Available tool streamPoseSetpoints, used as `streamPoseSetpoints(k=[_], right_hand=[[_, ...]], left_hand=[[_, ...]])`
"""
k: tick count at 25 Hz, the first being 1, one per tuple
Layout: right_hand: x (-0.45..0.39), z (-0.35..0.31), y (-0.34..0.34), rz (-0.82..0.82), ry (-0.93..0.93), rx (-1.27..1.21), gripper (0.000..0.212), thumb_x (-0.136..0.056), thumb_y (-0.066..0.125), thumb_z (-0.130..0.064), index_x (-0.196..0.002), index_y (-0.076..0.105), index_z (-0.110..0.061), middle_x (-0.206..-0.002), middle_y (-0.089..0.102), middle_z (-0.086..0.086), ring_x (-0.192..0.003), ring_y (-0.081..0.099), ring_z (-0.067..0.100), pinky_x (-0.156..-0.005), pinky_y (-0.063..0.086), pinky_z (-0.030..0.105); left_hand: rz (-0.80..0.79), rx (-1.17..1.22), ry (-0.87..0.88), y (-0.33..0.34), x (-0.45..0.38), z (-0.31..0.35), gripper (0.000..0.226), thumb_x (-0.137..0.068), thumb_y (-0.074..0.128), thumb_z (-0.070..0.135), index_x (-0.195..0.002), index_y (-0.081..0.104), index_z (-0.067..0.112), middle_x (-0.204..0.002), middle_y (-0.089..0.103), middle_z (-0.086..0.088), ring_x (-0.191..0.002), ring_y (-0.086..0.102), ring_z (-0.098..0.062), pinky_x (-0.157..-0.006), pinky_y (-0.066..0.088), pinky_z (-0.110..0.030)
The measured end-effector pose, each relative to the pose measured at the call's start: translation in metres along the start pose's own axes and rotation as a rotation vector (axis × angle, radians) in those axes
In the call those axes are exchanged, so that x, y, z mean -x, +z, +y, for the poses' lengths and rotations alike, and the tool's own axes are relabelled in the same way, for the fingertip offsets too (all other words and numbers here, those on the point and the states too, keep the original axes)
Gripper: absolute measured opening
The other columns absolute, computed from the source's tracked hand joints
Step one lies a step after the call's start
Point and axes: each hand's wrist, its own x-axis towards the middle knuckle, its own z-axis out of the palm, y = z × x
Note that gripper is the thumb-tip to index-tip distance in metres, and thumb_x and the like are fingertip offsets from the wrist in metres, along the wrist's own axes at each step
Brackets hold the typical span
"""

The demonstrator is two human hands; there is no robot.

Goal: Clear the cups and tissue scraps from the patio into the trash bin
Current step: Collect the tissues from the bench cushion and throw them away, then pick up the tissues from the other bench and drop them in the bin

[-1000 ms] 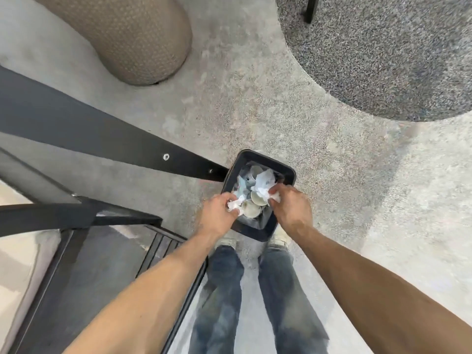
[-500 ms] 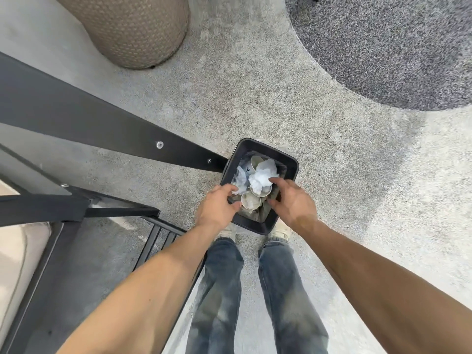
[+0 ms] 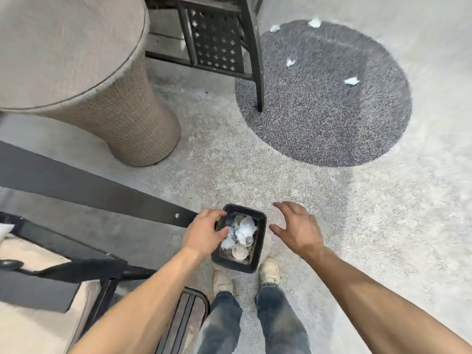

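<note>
Patio floor: trash bin (cups, tissue inside) placed at feet. Rim gripped by left hand fingers; right hand fingers spread, nothing held. Tissue scraps scattered on rug.

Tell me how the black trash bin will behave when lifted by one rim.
The trash bin holds only paper cups and tissue, so it is probably light. Lifted where the left hand grips its rim, it would likely tilt, and the loose contents might shift.
</note>
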Motion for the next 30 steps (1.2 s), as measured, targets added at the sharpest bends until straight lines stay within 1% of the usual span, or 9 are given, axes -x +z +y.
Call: streamPoseSetpoints(k=[4, 8, 11, 13, 15, 16, 21, 25, 30], right_hand=[[0.039, -0.022, -0.090, 0.181, 0.009, -0.036, 0.068, -0.085, 0.053, -0.061, -0.144, 0.031, -0.037, -0.154, 0.031, -0.002, -0.144, 0.023, 0.021, -0.113, 0.023, 0.053], [0.080, -0.034, -0.168, 0.309, 0.024, -0.006, 0.073, -0.082, 0.050, -0.068, -0.146, 0.027, -0.042, -0.159, 0.020, -0.005, -0.148, 0.008, 0.018, -0.116, 0.010, 0.050], [0.112, -0.029, -0.217, 0.418, 0.045, 0.026, 0.076, -0.081, 0.046, -0.073, -0.147, 0.023, -0.043, -0.160, 0.015, -0.006, -0.148, 0.001, 0.018, -0.117, 0.006, 0.051], [0.130, -0.020, -0.242, 0.479, 0.082, 0.048, 0.078, -0.079, 0.044, -0.075, -0.147, 0.022, -0.045, -0.161, 0.014, -0.005, -0.148, -0.001, 0.019, -0.118, 0.006, 0.052], [0.146, -0.007, -0.261, 0.525, 0.128, 0.064, 0.080, -0.077, 0.042, -0.078, -0.147, 0.021, -0.046, -0.161, 0.013, -0.005, -0.149, -0.002, 0.021, -0.118, 0.008, 0.054], [0.156, 0.002, -0.271, 0.550, 0.157, 0.075, 0.082, -0.075, 0.041, -0.080, -0.147, 0.021, -0.047, -0.161, 0.012, -0.006, -0.149, -0.002, 0.022, -0.117, 0.008, 0.055], [0.176, 0.054, -0.301, 0.592, 0.276, 0.084, 0.090, -0.065, 0.019, -0.095, -0.145, 0.010, -0.055, -0.162, 0.005, -0.006, -0.148, -0.008, 0.023, -0.117, 0.003, 0.056], [0.162, 0.097, -0.323, 0.598, 0.289, 0.062, 0.086, -0.067, 0.023, -0.094, -0.143, 0.003, -0.059, -0.162, 0.001, -0.006, -0.148, -0.010, 0.023, -0.116, 0.002, 0.058], [0.137, 0.165, -0.368, 0.577, 0.225, 0.082, 0.086, -0.068, 0.023, -0.094, -0.144, 0.001, -0.058, -0.162, -0.003, -0.005, -0.147, -0.016, 0.024, -0.115, -0.004, 0.056]], left_hand=[[0.039, -0.175, 0.225, -0.078, 0.020, 0.061, 0.056, -0.084, 0.063, 0.050, -0.136, 0.046, 0.037, -0.142, 0.043, 0.013, -0.130, 0.040, -0.010, -0.110, 0.036, -0.041], [0.110, -0.268, 0.420, -0.138, 0.038, 0.118, 0.067, -0.080, 0.061, 0.061, -0.140, 0.041, 0.039, -0.151, 0.035, 0.011, -0.137, 0.032, -0.013, -0.113, 0.028, -0.046], [0.152, -0.292, 0.553, -0.166, 0.048, 0.156, 0.081, -0.072, 0.051, 0.077, -0.143, 0.036, 0.041, -0.155, 0.031, 0.007, -0.141, 0.028, -0.016, -0.115, 0.024, -0.049], [0.188, -0.311, 0.612, -0.177, 0.049, 0.178, 0.090, -0.066, 0.041, 0.087, -0.145, 0.029, 0.045, -0.158, 0.023, 0.008, -0.145, 0.019, -0.015, -0.119, 0.013, -0.050], [0.198, -0.348, 0.644, -0.185, 0.047, 0.198, 0.095, -0.064, 0.035, 0.092, -0.147, 0.019, 0.049, -0.161, 0.011, 0.011, -0.147, 0.005, -0.012, -0.119, -0.001, -0.048], [0.197, -0.358, 0.667, -0.188, 0.047, 0.211, 0.096, -0.064, 0.033, 0.094, -0.147, 0.014, 0.050, -0.161, 0.006, 0.012, -0.148, 0.001, -0.011, -0.119, -0.004, -0.048], [0.250, -0.430, 0.751, -0.198, 0.033, 0.276, 0.098, -0.063, 0.028, 0.098, -0.145, -0.002, 0.056, -0.161, -0.007, 0.013, -0.146, -0.010, -0.010, -0.118, -0.008, -0.049], [0.248, -0.462, 0.763, -0.183, 0.017, 0.327, 0.099, -0.061, 0.024, 0.100, -0.145, -0.006, 0.056, -0.159, -0.016, 0.012, -0.146, -0.017, -0.011, -0.117, -0.010, -0.053], [0.252, -0.438, 0.703, -0.146, -0.008, 0.400, 0.098, -0.061, 0.024, 0.100, -0.143, -0.007, 0.057, -0.159, -0.017, 0.013, -0.145, -0.018, -0.011, -0.116, -0.010, -0.053]])
